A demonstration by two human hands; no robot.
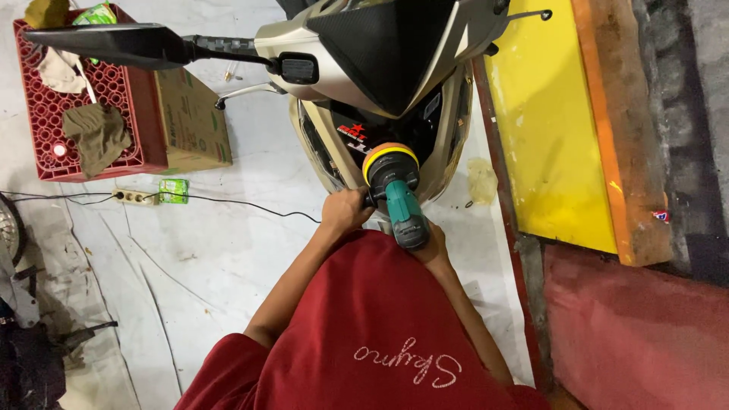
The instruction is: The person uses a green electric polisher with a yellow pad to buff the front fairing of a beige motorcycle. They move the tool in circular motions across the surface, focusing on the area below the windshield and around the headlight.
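A scooter [380, 61] is seen from above, its front panels beige and black, with a person in a red shirt [380, 334] leaning over it. A green power polisher [402, 209] is held in both hands, and its yellow-and-orange foam pad [389, 157] is pressed against the lower front panel, just below a red sticker. The left hand [345, 211] is wrapped around the side handle, fingers clenched on it. The right hand [433, 244] is closed around the rear of the tool's body, mostly hidden behind it.

Polishing appears to be under way on the lower front panel; how much of the bodywork has already been worked cannot be told, since no clear difference in shine is visible.

On the pale floor [228, 250] to the left lie a red crate [83, 99] with rags, a cardboard box [194, 121], and a power strip [135, 197] with a black cable. A yellow panel [554, 129] stands to the right.
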